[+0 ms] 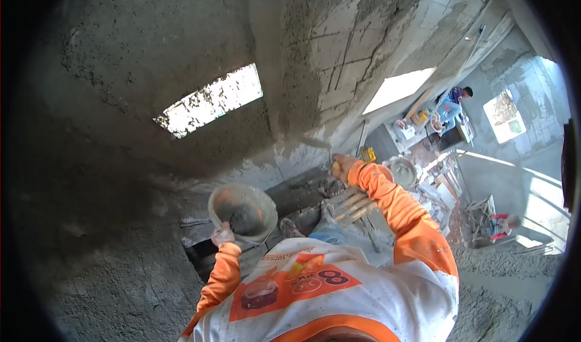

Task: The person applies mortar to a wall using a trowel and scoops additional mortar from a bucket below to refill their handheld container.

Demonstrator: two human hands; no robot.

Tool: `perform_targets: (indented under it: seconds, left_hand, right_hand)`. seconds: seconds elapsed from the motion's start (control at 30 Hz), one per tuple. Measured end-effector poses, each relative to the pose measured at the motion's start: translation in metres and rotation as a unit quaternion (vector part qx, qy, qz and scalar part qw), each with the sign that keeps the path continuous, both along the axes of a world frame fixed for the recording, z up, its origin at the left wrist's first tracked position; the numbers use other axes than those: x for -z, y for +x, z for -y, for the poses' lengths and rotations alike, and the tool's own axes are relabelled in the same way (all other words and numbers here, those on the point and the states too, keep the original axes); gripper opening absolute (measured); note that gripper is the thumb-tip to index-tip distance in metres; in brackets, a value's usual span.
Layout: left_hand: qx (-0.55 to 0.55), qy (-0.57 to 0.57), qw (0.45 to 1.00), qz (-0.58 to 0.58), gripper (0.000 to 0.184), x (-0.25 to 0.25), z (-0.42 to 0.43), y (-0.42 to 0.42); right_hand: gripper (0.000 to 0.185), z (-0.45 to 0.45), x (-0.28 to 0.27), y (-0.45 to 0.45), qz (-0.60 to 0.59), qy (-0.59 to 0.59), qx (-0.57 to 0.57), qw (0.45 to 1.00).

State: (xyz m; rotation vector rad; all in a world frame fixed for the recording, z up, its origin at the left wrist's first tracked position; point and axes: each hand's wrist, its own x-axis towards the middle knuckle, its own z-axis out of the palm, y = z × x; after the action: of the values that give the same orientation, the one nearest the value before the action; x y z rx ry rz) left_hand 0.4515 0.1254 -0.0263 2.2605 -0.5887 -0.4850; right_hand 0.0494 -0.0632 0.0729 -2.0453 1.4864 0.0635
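My left hand (223, 235) grips the near rim of a round bucket (264, 204), which has grey wet mortar inside. Out to the right, my right hand (342, 167) is closed around a small yellowish handle (336, 166) close to the foot of the wall. The tool's far end is hard to make out against the wall. Grey plaster (284, 52) covers much of the wall, with bare blocks (348, 58) showing toward the right.
Wooden planks (354, 205) lie below my right arm. A second bucket (402, 171) stands beyond it, near rubble (439, 194). One person (451, 106) is at the upper right, another (501, 226) at the lower right. Bright openings (212, 100) pierce the wall.
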Motion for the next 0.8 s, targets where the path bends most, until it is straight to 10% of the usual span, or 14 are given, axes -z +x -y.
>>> perform_targets:
  seconds: [0.1, 0.13, 0.27, 0.4, 0.47, 0.5, 0.57, 0.6, 0.67, 0.73, 0.8]
  left_hand:
    - [0.07, -0.004, 0.992, 0.101, 0.027, -0.006, 0.021, -0.016]
    - [0.084, -0.044, 0.995, -0.036, 0.032, -0.067, 0.035, -0.043]
    - [0.195, -0.169, 0.966, 0.018, 0.029, -0.049, 0.067, -0.068]
    - [0.31, -0.331, 0.891, -0.001, 0.037, -0.084, 0.096, -0.109]
    - [0.393, -0.239, 0.883, 0.089, 0.032, -0.115, 0.101, -0.119]
    - [0.396, -0.244, 0.88, 0.094, 0.032, -0.12, 0.101, -0.127]
    - [0.375, -0.176, 0.91, 0.01, 0.021, -0.13, 0.098, -0.131]
    - [0.392, -0.177, 0.902, 0.04, 0.022, -0.129, 0.097, -0.127]
    - [0.368, -0.188, 0.91, 0.029, 0.021, -0.118, 0.094, -0.112]
    - [0.329, -0.196, 0.924, -0.007, 0.019, -0.104, 0.084, -0.102]
    - [0.184, -0.249, 0.925, -0.22, 0.015, -0.098, 0.078, -0.097]
  right_hand:
    - [0.041, -0.03, -0.009, 0.025, 0.002, 0.124, -0.038, 0.992]
    - [0.041, -0.035, -0.018, 0.042, -0.015, 0.186, -0.053, 0.981]
    - [0.043, -0.026, 0.009, 0.074, -0.028, 0.064, -0.156, 0.985]
    - [0.038, -0.019, 0.0, 0.085, -0.042, 0.245, -0.15, 0.957]
    - [0.038, -0.032, 0.01, 0.083, 0.052, 0.39, -0.064, 0.917]
    - [0.039, -0.043, 0.026, 0.07, 0.141, 0.476, 0.02, 0.868]
    - [0.043, -0.055, 0.14, 0.081, 0.209, 0.87, 0.054, 0.444]
    - [0.045, -0.071, 0.115, 0.08, 0.294, 0.878, 0.054, 0.374]
    - [0.042, -0.097, 0.07, 0.061, 0.43, 0.758, 0.096, 0.482]
    - [0.043, -0.105, 0.032, 0.039, 0.495, 0.73, 0.051, 0.469]
    - [0.043, -0.108, 0.015, 0.023, 0.548, 0.64, 0.104, 0.528]
